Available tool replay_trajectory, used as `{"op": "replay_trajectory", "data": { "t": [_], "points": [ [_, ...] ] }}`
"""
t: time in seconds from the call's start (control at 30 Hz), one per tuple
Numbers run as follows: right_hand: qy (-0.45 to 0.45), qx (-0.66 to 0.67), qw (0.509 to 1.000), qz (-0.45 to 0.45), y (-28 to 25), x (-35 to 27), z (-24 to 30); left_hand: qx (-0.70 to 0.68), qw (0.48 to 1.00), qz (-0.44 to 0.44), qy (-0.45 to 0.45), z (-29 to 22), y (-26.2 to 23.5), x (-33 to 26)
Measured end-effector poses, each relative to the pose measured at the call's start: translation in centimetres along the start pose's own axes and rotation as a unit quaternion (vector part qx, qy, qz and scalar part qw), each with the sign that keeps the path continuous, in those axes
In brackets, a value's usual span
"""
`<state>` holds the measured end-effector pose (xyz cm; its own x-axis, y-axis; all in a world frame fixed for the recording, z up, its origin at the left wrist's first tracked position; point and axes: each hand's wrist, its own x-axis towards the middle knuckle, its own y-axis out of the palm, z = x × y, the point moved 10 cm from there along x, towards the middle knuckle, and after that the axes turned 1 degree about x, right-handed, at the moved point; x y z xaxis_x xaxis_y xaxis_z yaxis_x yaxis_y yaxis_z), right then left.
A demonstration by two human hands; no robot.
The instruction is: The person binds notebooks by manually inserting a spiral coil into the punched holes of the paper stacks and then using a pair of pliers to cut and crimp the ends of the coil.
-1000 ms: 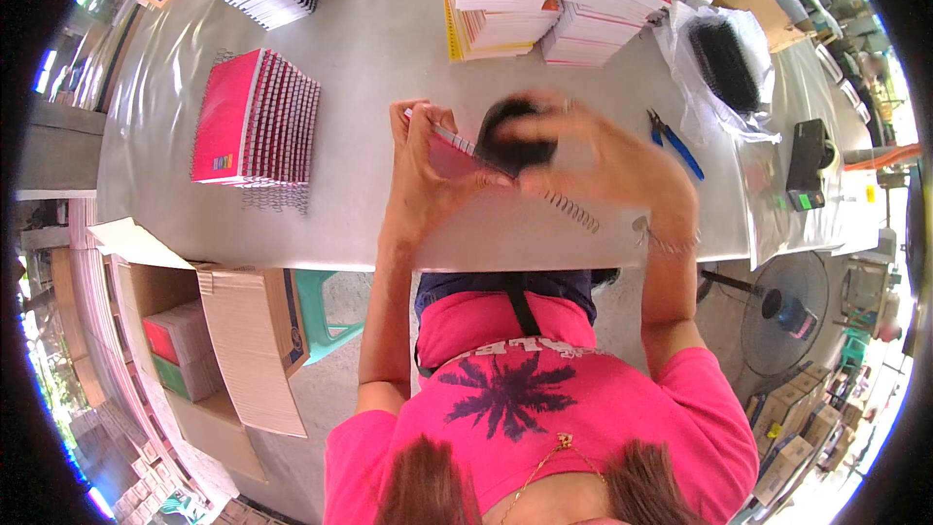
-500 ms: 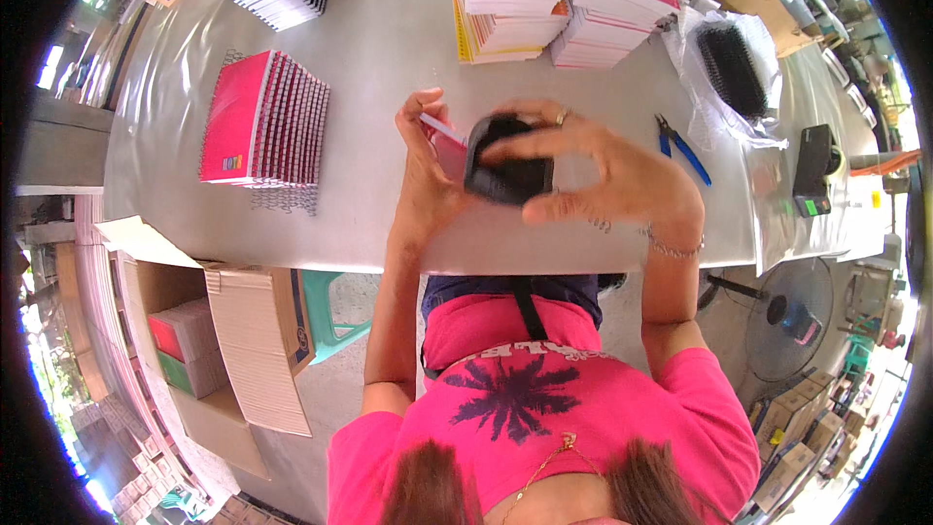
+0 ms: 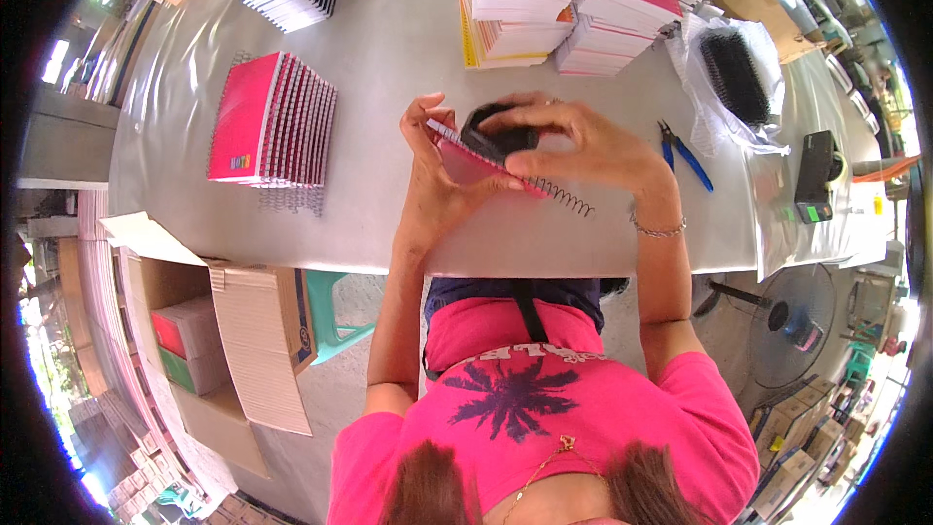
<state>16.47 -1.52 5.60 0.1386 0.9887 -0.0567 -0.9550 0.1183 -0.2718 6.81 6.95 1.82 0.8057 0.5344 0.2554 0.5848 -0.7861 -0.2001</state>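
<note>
- Holding pink notebook (image 3: pixel 468 166) in left hand (image 3: pixel 434 187)
- Gripping black object (image 3: pixel 498 142) beside notebook with right hand (image 3: pixel 601 151)
- Showing spiral coil (image 3: pixel 569 198) right of notebook, blue-handled pliers (image 3: pixel 695 165) farther right

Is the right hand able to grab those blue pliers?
Probably, yes: the pliers lie nearby with nothing seen in between, though the right hand would likely need to let go of the black thing first.

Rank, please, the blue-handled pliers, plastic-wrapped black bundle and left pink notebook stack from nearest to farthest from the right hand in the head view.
1. Blue-handled pliers: just right of the right hand.
2. Plastic-wrapped black bundle: farther right.
3. Left pink notebook stack: opposite side.
</note>
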Motion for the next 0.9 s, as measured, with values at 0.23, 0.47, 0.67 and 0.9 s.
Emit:
{"op": "replay_trajectory", "data": {
  "t": [0.23,0.47,0.67,0.9],
  "points": [
    [-0.009,0.06,0.997,-0.042,-0.6,-1.0,0.1,-0.009,1.0,0.003,0.022,0.8,0.4,0.3],
    [0.019,-0.274,0.949,-0.151,-2.8,-1.3,-2.8,-0.066,0.997,0.039,-0.012,0.7,1.5,0.1],
    [0.051,-0.252,0.911,-0.321,-7.2,-8.4,-2.7,-0.07,0.994,-0.078,-0.005,0.0,2.1,-1.6],
    [0.294,-0.432,0.713,-0.467,-9.4,-19.9,-8.0,-0.074,0.994,-0.068,-0.044,-1.3,3.2,-2.3]
  ]
}}
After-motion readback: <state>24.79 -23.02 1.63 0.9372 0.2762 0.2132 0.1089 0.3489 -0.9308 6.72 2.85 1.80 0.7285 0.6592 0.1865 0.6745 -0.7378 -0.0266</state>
